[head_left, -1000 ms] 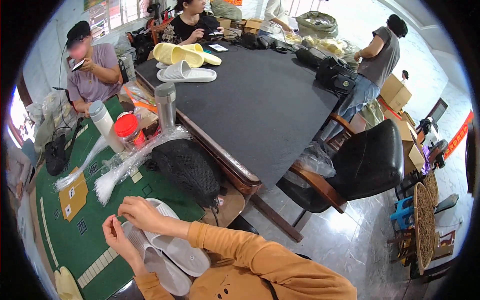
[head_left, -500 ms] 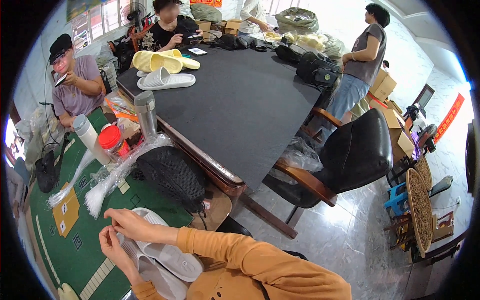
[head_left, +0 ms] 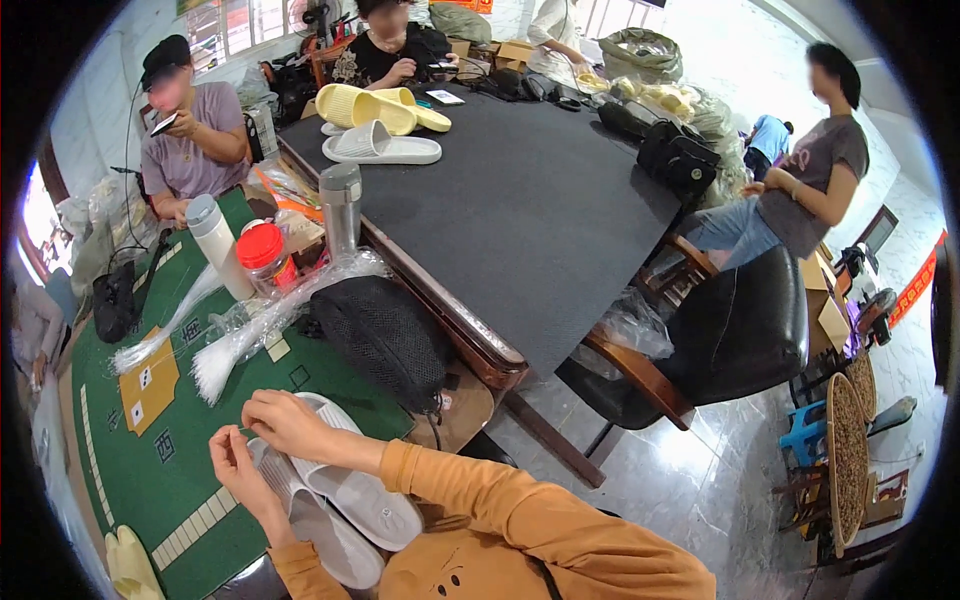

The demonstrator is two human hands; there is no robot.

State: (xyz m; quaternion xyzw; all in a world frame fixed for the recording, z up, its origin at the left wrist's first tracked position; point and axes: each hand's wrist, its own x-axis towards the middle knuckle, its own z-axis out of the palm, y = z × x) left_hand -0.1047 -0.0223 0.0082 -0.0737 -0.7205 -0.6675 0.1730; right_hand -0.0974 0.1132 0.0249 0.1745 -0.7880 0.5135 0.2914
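Observation:
Over a pair of light grey slide sandals, my left hand (head_left: 240, 470) and my right hand (head_left: 292, 428) are close together, both with fingers pinched. Whatever lies between the fingertips is too fine to make out. The nearer grey sandal (head_left: 318, 525) lies partly under my left wrist, and the other grey sandal (head_left: 365, 500) passes beneath my right wrist. Beyond my hands, a bundle of thin white plastic strands (head_left: 222, 365) fans out on the green mat (head_left: 240, 500). A smaller white strand bundle (head_left: 150, 350) rests by a tan card (head_left: 150, 385).
A black mesh bag (head_left: 380, 335), red-lidded jar (head_left: 265, 258), white bottle (head_left: 218, 245) and steel tumbler (head_left: 342, 215) stand beyond the strands. Yellow sandals (head_left: 370, 108) and another grey sandal (head_left: 385, 148) are on the dark table (head_left: 530, 210). A black armchair (head_left: 740, 335) stands right; several people are around.
My view has swung left, so the scene sits further right. My hands stay close together above the sandals. The person at the right has turned, and a person in blue now shows behind.

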